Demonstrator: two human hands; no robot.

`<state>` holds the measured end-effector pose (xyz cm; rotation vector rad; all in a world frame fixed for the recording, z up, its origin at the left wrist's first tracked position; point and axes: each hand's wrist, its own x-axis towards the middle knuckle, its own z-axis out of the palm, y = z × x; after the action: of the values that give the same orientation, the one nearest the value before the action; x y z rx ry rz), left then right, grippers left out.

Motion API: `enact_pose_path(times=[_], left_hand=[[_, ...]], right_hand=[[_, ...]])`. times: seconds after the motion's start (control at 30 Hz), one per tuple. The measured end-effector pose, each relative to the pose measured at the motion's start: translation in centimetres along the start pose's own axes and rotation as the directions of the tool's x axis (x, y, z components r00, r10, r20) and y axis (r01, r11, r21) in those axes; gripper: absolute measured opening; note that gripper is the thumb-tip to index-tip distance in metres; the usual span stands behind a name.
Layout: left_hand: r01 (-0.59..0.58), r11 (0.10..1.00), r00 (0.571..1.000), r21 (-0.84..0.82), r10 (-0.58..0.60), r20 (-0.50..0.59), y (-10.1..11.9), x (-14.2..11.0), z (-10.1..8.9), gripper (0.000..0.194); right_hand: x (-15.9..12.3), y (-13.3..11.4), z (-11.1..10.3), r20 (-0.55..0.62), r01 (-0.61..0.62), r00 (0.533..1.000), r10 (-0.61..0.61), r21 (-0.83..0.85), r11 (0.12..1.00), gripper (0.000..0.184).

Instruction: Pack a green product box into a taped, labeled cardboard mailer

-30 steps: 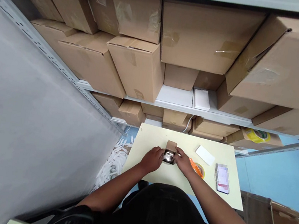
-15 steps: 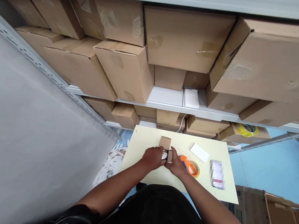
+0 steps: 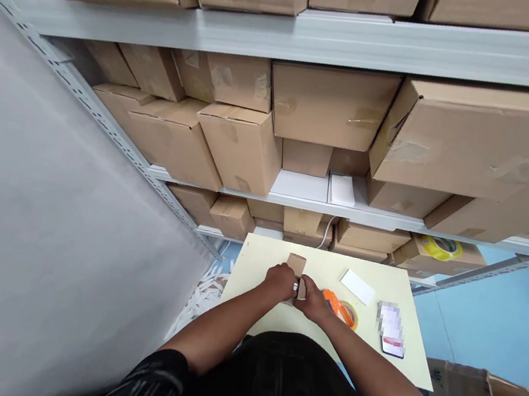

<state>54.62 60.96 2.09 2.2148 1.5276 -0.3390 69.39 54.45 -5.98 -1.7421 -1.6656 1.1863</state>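
— What has changed since a second ago?

— The hands have drawn closer together over the small cardboard box [image 3: 296, 272]. Earlier a shiny item lay exposed between them; now only a sliver shows, and the view has tipped up to take in another shelf [image 3: 352, 37].

— What are the hands doing?

— The left hand [image 3: 281, 281] curls its fingers against the box's left side, and the right hand [image 3: 311, 298] presses in from the right. Both seem closed on the box, though it is too small to be sure. Its flap stands up behind the knuckles.

— Where is the box?

— On the pale yellow table [image 3: 264, 262], near the far edge. Just right of the right hand lies a tape roll [image 3: 345, 311], then a white card [image 3: 358, 287] and a phone [image 3: 392, 326].
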Motion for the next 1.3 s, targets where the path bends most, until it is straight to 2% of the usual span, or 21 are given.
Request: enact_pose_path(times=[0.13, 0.23, 0.33, 0.47, 0.57, 0.73, 0.83, 1.1, 1.2, 1.3], left_hand=[[-0.018, 1.000, 0.998, -0.014, 0.017, -0.061, -0.4, -0.8, -0.5, 0.058], [-0.062, 0.998, 0.988, -0.026, 0.058, -0.143, -0.9, -1.7, -1.7, 0.062], [-0.138, 0.988, 0.963, -0.064, 0.118, -0.243, -1.5, -2.9, -3.7, 0.057], [-0.190, 0.967, 0.937, -0.169, 0.127, -0.327, -2.2, -4.7, -6.4, 0.046], [-0.230, 0.953, 0.910, -0.199, 0.138, -0.391, -2.4, -5.6, -7.4, 0.041], [-0.273, 0.946, 0.898, -0.177, 0.185, -0.399, -2.4, -5.7, -7.5, 0.039], [-0.276, 0.946, 0.888, -0.168, 0.184, -0.421, -2.3, -5.8, -8.0, 0.039], [-0.310, 0.904, 0.859, -0.294, 0.134, -0.493, -2.5, -7.2, -12.7, 0.029], [-0.338, 0.887, 0.851, -0.315, 0.144, -0.505, -2.4, -7.4, -14.1, 0.029], [-0.351, 0.882, 0.846, -0.314, 0.155, -0.510, -2.4, -7.5, -14.9, 0.029]], right_hand=[[0.4, 0.0, -0.2, 0.020, -0.009, 1.000, 0.009, -0.005, 1.000, 0.078], [0.9, 0.0, -0.1, 0.001, -0.012, 1.000, 0.012, -0.011, 1.000, 0.080], [1.2, -0.3, -0.2, 0.012, -0.005, 1.000, 0.005, -0.001, 1.000, 0.078], [1.3, -1.2, -0.5, 0.041, 0.007, 0.999, -0.008, 0.030, 1.000, 0.079], [1.5, -2.2, -0.6, 0.041, 0.018, 0.999, -0.019, 0.033, 0.999, 0.081], [2.0, -3.5, -0.5, 0.021, 0.052, 0.998, -0.051, -0.036, 0.998, 0.071], [2.1, -3.6, -0.5, 0.014, 0.039, 0.999, -0.039, -0.041, 0.998, 0.073], [2.4, -1.7, -0.1, -0.008, 0.029, 1.000, -0.029, -0.029, 0.999, 0.071], [2.7, -1.2, 0.1, -0.006, 0.021, 1.000, -0.021, -0.015, 1.000, 0.080], [2.6, -1.0, -0.4, -0.011, 0.015, 1.000, -0.015, -0.017, 1.000, 0.100]])
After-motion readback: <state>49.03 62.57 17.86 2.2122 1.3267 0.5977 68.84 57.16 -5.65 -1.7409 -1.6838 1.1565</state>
